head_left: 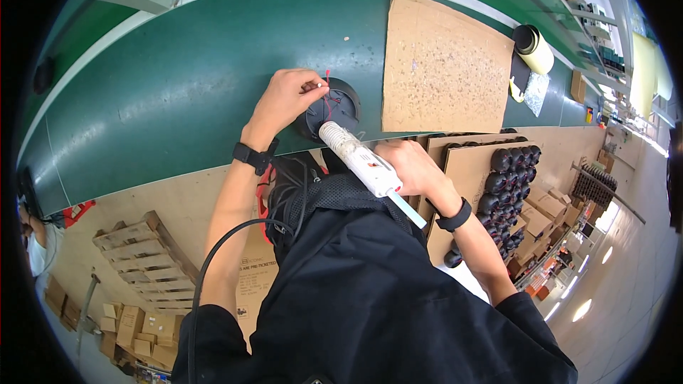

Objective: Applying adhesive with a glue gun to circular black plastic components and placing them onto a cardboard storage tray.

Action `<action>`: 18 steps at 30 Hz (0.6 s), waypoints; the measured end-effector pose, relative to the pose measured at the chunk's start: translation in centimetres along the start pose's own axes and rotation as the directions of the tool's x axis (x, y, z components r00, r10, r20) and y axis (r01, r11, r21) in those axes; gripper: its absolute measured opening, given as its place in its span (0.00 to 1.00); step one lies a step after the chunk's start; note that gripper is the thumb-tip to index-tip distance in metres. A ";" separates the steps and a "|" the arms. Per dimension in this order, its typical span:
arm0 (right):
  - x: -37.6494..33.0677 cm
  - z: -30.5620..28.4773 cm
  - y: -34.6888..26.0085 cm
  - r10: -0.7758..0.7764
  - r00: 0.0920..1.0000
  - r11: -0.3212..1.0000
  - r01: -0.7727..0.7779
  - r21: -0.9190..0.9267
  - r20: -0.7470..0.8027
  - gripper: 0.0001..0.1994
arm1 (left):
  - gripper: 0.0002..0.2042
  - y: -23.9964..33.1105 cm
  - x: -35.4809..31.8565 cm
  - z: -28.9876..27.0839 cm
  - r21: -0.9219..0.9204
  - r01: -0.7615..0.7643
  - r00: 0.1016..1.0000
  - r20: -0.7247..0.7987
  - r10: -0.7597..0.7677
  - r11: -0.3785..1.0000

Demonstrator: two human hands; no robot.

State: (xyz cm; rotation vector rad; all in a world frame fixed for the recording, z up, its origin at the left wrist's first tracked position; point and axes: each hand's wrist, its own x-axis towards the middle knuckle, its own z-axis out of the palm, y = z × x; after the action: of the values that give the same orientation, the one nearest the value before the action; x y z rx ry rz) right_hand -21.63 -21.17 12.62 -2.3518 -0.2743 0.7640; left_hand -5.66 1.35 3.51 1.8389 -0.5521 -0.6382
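Note:
A round black plastic housing (346,105) lies on the green workbench near its front edge. Thin red and black wires (328,105) rise from it, with a small red tip at their upper end. My left hand (288,99) is closed in a pinch on the wires, over the left side of the housing. A small white piece shows at its fingertips. My right hand (413,167) is wrapped round a white hot glue gun (363,163), whose nozzle end reaches the housing's near rim. A pale glue stick (407,210) sticks out of the gun's back end.
A glue-spotted cardboard sheet (448,64) lies right of the housing. Beyond it are a yellow roll (535,50) and a clear plastic bag (536,92). Below the bench on the right stand boards with several round black parts (501,185). A wooden pallet (146,259) stands at lower left.

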 end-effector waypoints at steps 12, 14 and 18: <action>-0.5 0.2 0.5 0.069 0.998 0.998 -0.069 -0.007 -0.015 0.20 | 0.06 0.1 -5.6 -3.3 -0.001 0.173 0.984 0.029 -0.173 0.985; -0.5 0.2 0.3 0.074 0.997 0.997 -0.074 0.002 0.010 0.20 | 0.06 -0.1 -6.6 -3.3 0.002 0.179 0.984 0.018 -0.179 0.984; -0.9 -0.3 0.2 0.007 0.999 0.998 -0.004 0.064 -0.042 0.17 | 0.08 -0.2 -7.4 -3.3 -0.030 0.230 0.973 0.022 -0.230 0.973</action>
State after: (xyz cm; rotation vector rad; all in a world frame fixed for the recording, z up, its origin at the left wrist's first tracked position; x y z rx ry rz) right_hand -22.19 -21.84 13.15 -2.3060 -0.2222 0.7142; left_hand -9.06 8.42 5.55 1.8835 -0.3400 -0.8147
